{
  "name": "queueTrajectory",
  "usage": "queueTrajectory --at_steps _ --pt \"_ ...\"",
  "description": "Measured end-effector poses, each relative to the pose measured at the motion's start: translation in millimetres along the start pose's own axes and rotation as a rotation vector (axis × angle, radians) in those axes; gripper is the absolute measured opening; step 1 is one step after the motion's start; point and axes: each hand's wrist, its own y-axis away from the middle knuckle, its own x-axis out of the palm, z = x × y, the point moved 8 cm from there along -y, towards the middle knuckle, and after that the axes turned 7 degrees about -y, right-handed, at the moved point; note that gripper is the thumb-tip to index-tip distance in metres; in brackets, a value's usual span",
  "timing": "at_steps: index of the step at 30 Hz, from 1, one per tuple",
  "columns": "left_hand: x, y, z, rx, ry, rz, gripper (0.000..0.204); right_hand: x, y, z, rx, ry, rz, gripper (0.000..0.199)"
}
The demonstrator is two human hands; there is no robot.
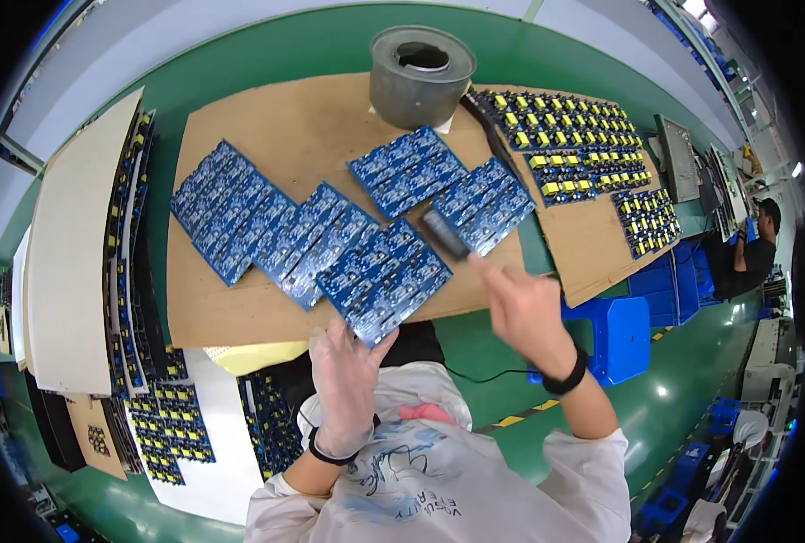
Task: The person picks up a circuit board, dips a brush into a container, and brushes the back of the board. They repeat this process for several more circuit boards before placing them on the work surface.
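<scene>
My left hand (343, 376), in a thin clear glove, grips the near edge of a blue circuit board panel (384, 276) between thumb and fingers. My right hand (524, 308) is bare and closed round a small dark brush (445, 235), which is blurred by motion. The brush head lies just right of the held panel, by the near left edge of another blue panel (485, 206). Further blue panels lie on the cardboard: one farther back (409, 170), and overlapping ones (230, 213) to the left.
A round metal pot (423, 77) with an open top stands at the back of the cardboard (312, 118). Boards with yellow parts (565, 118) lie at the right, and more (171, 425) at the lower left. A blue stool (621, 339) stands right; another person (755, 253) sits beyond.
</scene>
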Motion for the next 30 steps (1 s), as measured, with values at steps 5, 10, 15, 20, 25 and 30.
queueTrajectory --at_steps 5,10,15,20,25,30 --pt "5 -4 -3 0.019 -0.019 0.003 0.058 -10 5 41 -0.269 -0.205 0.048 0.036" --pt "5 7 -12 0.032 -0.216 -0.056 0.048 -31 -1 -43 -0.037 -0.152 -0.222 0.037" --pt "-7 4 -5 0.068 -0.186 -0.029 0.046 -59 6 -92 0.203 0.042 -0.479 0.034" --pt "-7 8 -13 0.056 -0.202 -0.063 0.046 -28 5 -122 0.203 0.124 -0.424 0.028" --pt "-2 16 -47 0.096 -0.245 -0.11 0.048 -27 -6 -78 0.169 -0.39 -0.486 0.028" --pt "-12 26 -95 0.472 -0.473 -0.115 0.047 23 -18 6 0.171 -1.165 -0.088 0.038"
